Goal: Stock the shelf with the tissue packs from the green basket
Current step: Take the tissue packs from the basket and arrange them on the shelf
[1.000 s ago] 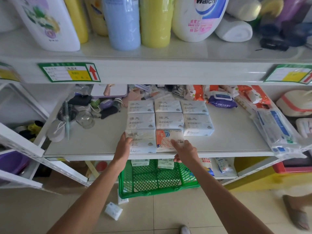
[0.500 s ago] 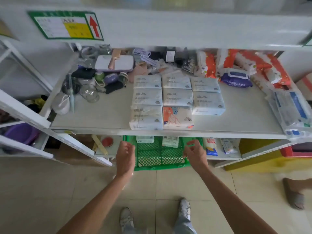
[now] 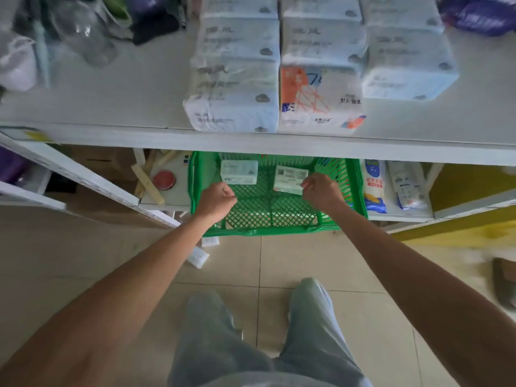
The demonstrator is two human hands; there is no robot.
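Note:
The green basket stands on the floor, half under the white shelf. Two tissue packs lie in it: a pale one at the back left and one with printed labels at the back right. My left hand hangs over the basket's left side as a fist with nothing in it. My right hand is curled shut beside the right pack's edge; I cannot tell whether it touches. On the shelf, several white packs sit in rows, with an orange-patterned pack at the front.
Glassware and dark odds and ends crowd the shelf's left end. Bagged goods stand on the lower shelf right of the basket, wooden sticks and a red lid to its left. Small packets lie on the floor.
Both hands left the packs at the shelf's front edge and dropped down over the basket, closing from spread fingers into fists. My view tilted down toward the floor.

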